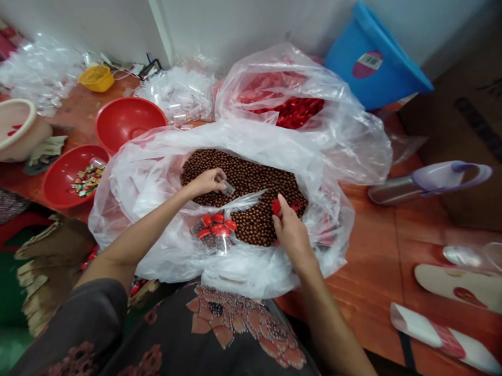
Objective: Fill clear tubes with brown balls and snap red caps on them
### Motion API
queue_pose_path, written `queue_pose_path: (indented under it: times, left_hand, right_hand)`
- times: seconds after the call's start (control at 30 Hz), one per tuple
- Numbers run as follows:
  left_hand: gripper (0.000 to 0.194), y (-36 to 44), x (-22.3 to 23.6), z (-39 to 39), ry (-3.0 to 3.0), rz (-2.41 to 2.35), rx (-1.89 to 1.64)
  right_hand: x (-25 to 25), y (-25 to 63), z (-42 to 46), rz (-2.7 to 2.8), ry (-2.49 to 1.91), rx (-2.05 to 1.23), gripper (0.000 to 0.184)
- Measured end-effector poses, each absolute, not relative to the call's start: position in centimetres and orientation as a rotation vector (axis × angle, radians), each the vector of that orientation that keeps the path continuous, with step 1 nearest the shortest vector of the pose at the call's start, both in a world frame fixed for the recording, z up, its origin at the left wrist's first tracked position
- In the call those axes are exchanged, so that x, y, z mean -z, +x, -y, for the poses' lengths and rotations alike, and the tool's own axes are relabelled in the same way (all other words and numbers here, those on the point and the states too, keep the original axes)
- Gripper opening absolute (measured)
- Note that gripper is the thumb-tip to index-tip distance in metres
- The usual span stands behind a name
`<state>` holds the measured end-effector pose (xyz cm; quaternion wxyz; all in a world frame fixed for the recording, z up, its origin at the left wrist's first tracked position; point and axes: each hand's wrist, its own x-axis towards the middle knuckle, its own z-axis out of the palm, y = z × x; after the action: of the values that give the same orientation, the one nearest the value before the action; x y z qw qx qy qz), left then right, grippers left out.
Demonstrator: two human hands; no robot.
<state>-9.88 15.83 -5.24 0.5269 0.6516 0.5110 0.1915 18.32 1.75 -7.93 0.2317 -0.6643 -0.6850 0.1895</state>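
Brown beads [254, 202] lie heaped in a clear plastic bag [146, 205] at the centre of the view, with 12 o'clock directly away from the person. The left hand [207, 181] is clenched on a clear plastic vial [228, 187] over the beads at 9 o'clock. The right hand [289, 233] grasps a red cap [277, 207] at the 3 o'clock edge of the heap, with a second red cap [295, 205] just beside it. A cluster of red-capped vials [214, 234] rests on the bag at 7 o'clock. Further out, a second plastic bag [296, 112] holding red caps lies at 12 o'clock and a blue bucket [377, 60] at 1 o'clock. A red bowl [57, 188] of small multicoloured pieces sits at 9 o'clock, an unfilled red bowl [129, 121] at 10 o'clock, and a yellow bowl [96, 79] at 11 o'clock.
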Motion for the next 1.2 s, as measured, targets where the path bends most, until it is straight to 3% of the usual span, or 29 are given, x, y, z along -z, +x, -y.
queue_pose_path:
  times: [0.3,0.47,0.57,0.83,1.2]
  left_hand:
    - [0.018,-7.6,4.7,-15.8,1.233,-1.372,-0.489]
    - [0.011,-3.7,4.3,-17.1,1.387,-1.412,-0.293]
    - [0.003,-1.7,4.4,-18.2,1.341,-1.419,-0.275]
    - [0.008,1.7,6.1,-19.0,1.223,-1.247,-0.465]
    - [0.029,1.3,7.4,-18.1,1.045,-1.024,-0.613]
  right_hand:
    - [7.9,18.9,0.1,1.628,-1.720,-0.771,0.046]
    - [7.6,19.0,0.4,1.843,-1.727,-0.672,0.021]
    - [7.4,18.6,0.4,1.923,-1.743,-0.608,0.020]
    - [6.5,17.2,0.4,2.158,-1.596,-0.612,0.038]
    - [6.7,15.8,-0.4,2.359,-1.641,-0.569,0.028]
